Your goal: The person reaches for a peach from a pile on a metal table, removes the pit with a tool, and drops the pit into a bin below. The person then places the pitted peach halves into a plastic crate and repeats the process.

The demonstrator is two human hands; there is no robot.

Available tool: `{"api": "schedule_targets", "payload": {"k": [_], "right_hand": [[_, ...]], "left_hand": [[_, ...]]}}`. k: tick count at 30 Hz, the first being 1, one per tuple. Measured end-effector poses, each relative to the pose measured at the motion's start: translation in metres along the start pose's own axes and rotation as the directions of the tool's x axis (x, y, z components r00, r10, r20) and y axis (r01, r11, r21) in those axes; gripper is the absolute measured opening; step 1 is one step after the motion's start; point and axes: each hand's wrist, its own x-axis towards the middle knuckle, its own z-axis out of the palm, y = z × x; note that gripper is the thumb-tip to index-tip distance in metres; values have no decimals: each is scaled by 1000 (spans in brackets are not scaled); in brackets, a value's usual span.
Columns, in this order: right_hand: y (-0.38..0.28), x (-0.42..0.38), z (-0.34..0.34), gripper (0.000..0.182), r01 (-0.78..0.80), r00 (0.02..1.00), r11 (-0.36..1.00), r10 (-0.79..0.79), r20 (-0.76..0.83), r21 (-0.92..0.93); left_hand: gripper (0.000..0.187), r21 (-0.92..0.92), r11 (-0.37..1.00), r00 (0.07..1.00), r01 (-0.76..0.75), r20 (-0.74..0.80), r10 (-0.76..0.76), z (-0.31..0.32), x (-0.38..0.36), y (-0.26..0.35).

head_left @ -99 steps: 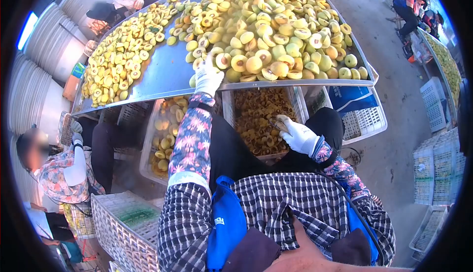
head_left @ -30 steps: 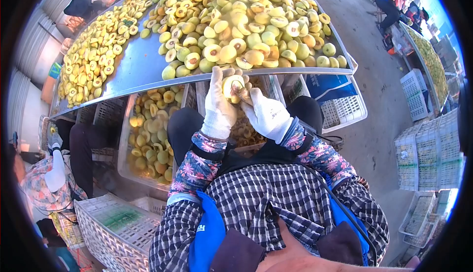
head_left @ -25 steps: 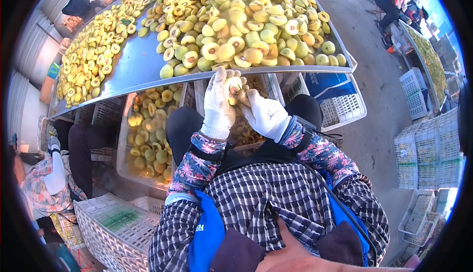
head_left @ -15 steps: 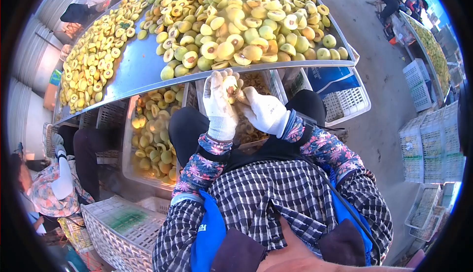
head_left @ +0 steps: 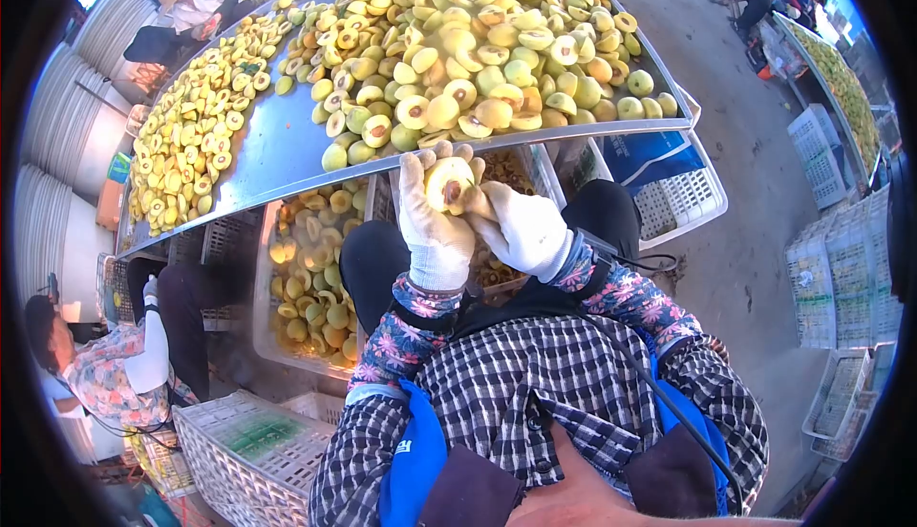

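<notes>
A yellow-green peach half (head_left: 442, 181), its cut face up and brown at the pit, rests in my white-gloved left hand (head_left: 434, 236), whose fingers curl round it. My right hand (head_left: 525, 231), gloved too, has its fingers closed at the right edge of that half, by the pit. Whether the right fingers hold a tool is hidden. Both hands are just in front of the metal table's rim (head_left: 449, 144). Many peach halves (head_left: 458, 49) lie heaped on the table beyond them.
Below the table are a crate of peach halves (head_left: 310, 279) and a bin of brown pieces (head_left: 501, 173). A white crate (head_left: 683, 197) stands right, an upturned crate (head_left: 244, 441) left. One person (head_left: 119, 365) sits at left; others work farther off.
The peach half has turned in my left hand, so more of its cut face shows. Both hands are slightly lower in view, still together, and the whole view has shifted slightly.
</notes>
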Motion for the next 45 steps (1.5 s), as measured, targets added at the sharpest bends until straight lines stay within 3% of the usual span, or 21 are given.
{"api": "schedule_targets", "payload": {"k": [4,7,13,16,18,24,26,27,28,29,32,34,36,37,38,40,41,43,44,45], "right_hand": [[-2,-1,-6,36,44,999,998,-45,-15,-48],[-1,-3,-1,34,-86,995,996,87,-38,32],[-5,-2,5,30,-165,986,978,158,59,128],[-6,-4,10,30,-163,987,958,156,49,237],[-7,-1,7,29,-197,978,933,165,130,302],[-4,1,4,27,-244,950,953,199,240,179],[0,1,6,28,-269,946,934,209,249,237],[-5,5,1,29,-401,885,879,300,355,257],[-6,6,-2,29,-529,804,808,378,459,260],[-1,3,-2,31,-451,832,865,318,455,221],[12,2,-3,30,-406,817,898,274,507,168],[24,-3,4,31,-447,784,881,301,543,156],[29,-3,8,33,-536,759,812,343,554,232],[23,0,4,34,-730,639,604,438,632,319],[24,-1,5,34,-729,637,608,434,637,314],[27,-6,7,30,-743,641,536,396,658,401],[28,-6,3,30,-744,636,539,393,664,394],[30,-4,-7,24,-885,458,44,259,851,463],[31,-5,-7,24,-891,447,45,257,857,451],[32,-8,-6,23,-897,412,-55,256,875,438]], "left_hand": [[30,-17,999,998,28,-52,-29,-3,5,5],[29,2,1000,1000,16,0,-16,-4,6,3],[33,123,981,989,-149,33,146,-1,-1,-7],[34,227,934,960,-277,111,258,0,-7,-8],[35,277,887,926,-368,199,322,-6,-7,-9],[34,422,766,870,-485,322,374,-19,-1,-12],[28,377,841,918,-389,238,318,-18,3,-10],[21,319,901,953,-296,160,256,-17,5,-8],[21,321,900,954,-294,159,255,-19,7,-7],[21,349,904,966,-246,165,199,-19,9,-5],[21,439,885,981,-154,177,84,-23,11,2],[22,480,877,991,33,98,-90,-34,24,1],[24,465,884,991,39,96,-95,-42,30,-9],[24,440,886,985,-148,143,93,-43,30,-22],[24,406,852,943,-330,182,279,-42,29,-29],[23,491,791,929,-366,239,282,-47,26,-27],[22,500,838,973,-218,181,145,-50,29,-23],[20,433,901,990,3,125,-63,-57,30,-17],[20,425,905,992,4,116,-58,-55,29,-13],[19,470,878,986,89,86,-146,-53,29,-8]]}}
